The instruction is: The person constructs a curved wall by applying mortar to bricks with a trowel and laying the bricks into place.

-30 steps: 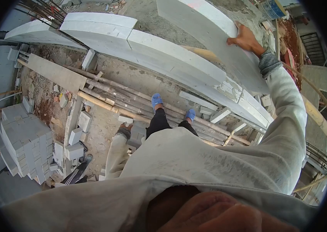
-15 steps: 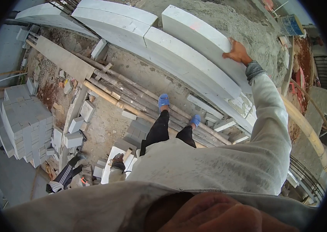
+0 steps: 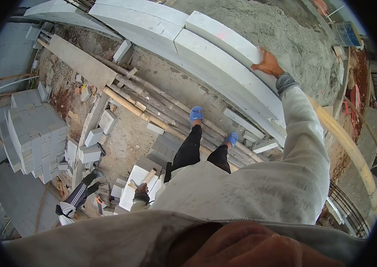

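Observation:
My right hand point(image 3: 268, 63) grips the outer end of a long white block point(image 3: 224, 36), its thumb on the near side and its fingers over the far edge. This block lies behind the curved row of white blocks point(image 3: 217, 55), close against it. Lower down, my left hand point(image 3: 141, 189) is closed around a wooden-handled tool point(image 3: 149, 176), held above a white slab point(image 3: 137, 174). The tool's head is hard to make out.
Wet grey mortar or concrete point(image 3: 304, 53) lies beyond the blocks. Bamboo poles point(image 3: 152, 99) run under my blue slippers. A block stack point(image 3: 34, 133) stands at left, near another person's striped leg point(image 3: 79, 196). A blue bucket point(image 3: 348, 34) stands at upper right.
The block under my right hand has come nearer the front row, and the gap between them has narrowed. The left hand's tool shows more clearly. The whole view has shifted slightly.

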A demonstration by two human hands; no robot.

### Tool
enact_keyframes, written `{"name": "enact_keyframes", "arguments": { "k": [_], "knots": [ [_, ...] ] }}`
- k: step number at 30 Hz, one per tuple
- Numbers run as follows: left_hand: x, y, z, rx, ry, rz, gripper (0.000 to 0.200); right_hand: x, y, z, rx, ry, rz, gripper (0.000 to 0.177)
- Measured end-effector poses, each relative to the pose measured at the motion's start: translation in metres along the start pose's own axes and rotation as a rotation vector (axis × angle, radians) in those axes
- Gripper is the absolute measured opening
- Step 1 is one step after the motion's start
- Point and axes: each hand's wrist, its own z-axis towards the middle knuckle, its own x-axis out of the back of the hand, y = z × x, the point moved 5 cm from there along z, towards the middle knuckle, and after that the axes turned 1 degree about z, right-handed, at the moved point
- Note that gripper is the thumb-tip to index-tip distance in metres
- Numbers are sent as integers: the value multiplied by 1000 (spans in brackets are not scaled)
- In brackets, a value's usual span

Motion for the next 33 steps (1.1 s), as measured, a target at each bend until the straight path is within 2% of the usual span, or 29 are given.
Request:
{"name": "enact_keyframes", "arguments": {
  "k": [12,15,20,23,26,27,29,30,31,32,33],
  "knots": [
    [-10,3,-17,-92,28,-35,65,-29,13,6,3,-25,39,99],
    [-7,-2,-12,12,0,22,65,-35,16,12,-10,-61,42,99],
    [-15,7,-10,-46,-17,23,67,-40,25,11,6,-48,30,101],
    [-23,28,5,-133,-9,51,60,-40,35,17,175,-97,104,94],
    [-36,69,17,-293,60,94,46,8,17,13,89,-172,516,75],
    [-47,90,19,-376,80,126,45,23,14,7,70,-74,577,69],
    [-69,122,31,-395,68,223,46,43,-1,-22,42,94,692,58],
    [-81,138,33,-392,45,167,45,48,-13,-46,1,154,950,48],
    [-87,140,54,-392,75,216,44,43,-18,-70,-56,130,1161,43],
    [-108,145,41,-432,30,-234,49,26,-17,-94,-125,60,1369,43],
    [-115,149,37,-455,54,44,50,-3,-7,-121,-201,77,1479,46]
  ]
}}
